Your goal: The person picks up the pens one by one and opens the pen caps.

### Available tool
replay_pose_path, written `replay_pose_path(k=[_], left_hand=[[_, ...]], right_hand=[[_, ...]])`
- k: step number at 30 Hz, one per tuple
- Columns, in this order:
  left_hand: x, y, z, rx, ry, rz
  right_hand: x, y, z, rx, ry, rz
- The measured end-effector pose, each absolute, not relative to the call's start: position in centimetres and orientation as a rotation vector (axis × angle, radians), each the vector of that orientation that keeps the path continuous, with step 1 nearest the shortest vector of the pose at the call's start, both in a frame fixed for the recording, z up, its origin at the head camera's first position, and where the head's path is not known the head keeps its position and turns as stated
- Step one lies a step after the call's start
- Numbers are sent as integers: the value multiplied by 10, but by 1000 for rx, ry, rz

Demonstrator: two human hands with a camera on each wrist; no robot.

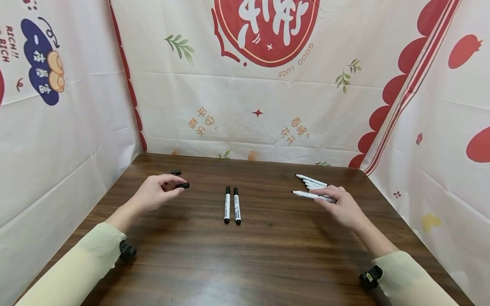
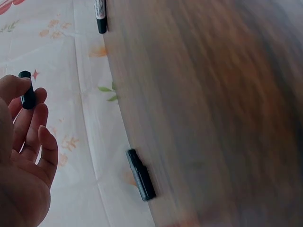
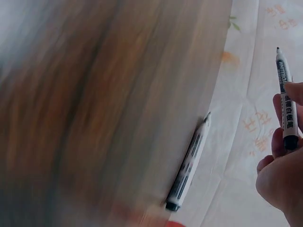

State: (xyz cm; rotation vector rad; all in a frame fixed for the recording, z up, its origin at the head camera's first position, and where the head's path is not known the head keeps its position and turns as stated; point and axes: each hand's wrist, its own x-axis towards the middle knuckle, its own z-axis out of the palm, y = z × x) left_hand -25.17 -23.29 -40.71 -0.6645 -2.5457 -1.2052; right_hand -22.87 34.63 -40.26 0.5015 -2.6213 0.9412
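Observation:
Between thumb and fingers, my left hand (image 1: pixel 158 192) pinches a black marker cap (image 2: pixel 27 91) above the left side of the table. Another black cap (image 1: pixel 175 172) lies on the wood just behind that hand. My right hand (image 1: pixel 342 207) grips an uncapped whiteboard marker (image 3: pixel 286 104), white with a dark tip pointing left in the head view. Beyond it lie several white markers (image 1: pixel 311 180), close together; the rearmost shows a bare tip. Two capped markers (image 1: pixel 227 206) stand out mid-table, side by side, black caps toward the back.
The dark wooden table (image 1: pixel 245 259) reaches back to a printed cloth (image 1: pixel 237 97), which also hangs along the left and right sides. Each sleeve carries a small black device (image 1: pixel 127 250) at the wrist.

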Motion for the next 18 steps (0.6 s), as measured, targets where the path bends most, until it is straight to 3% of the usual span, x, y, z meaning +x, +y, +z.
replay_pose_path(k=[18], left_hand=[[-255, -268, -421, -620, -2627, -980]], right_hand=[[-233, 379, -412, 331, -3026, 510]])
